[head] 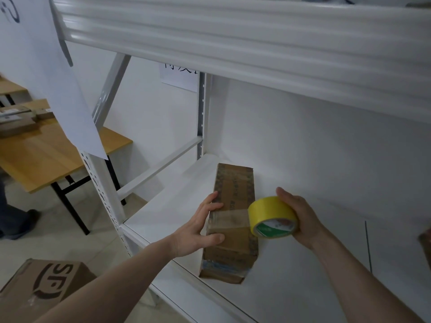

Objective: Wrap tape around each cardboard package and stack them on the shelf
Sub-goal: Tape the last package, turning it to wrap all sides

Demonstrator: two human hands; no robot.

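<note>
A long brown cardboard package (234,187) lies on the white shelf board (303,264), its long side running away from me. My left hand (198,229) holds its left edge, thumb on top and fingers along the side. My right hand (296,215) grips a yellow tape roll (270,216) held against the package's right edge. A strip of brownish tape crosses the package's top between my two hands.
The upper shelf's white beam (256,54) hangs overhead. A perforated upright (102,194) stands to the left. Beyond it is a wooden table (46,155) with packages. A printed cardboard box (39,290) sits low on the left. Another brown item (425,243) shows at the right edge.
</note>
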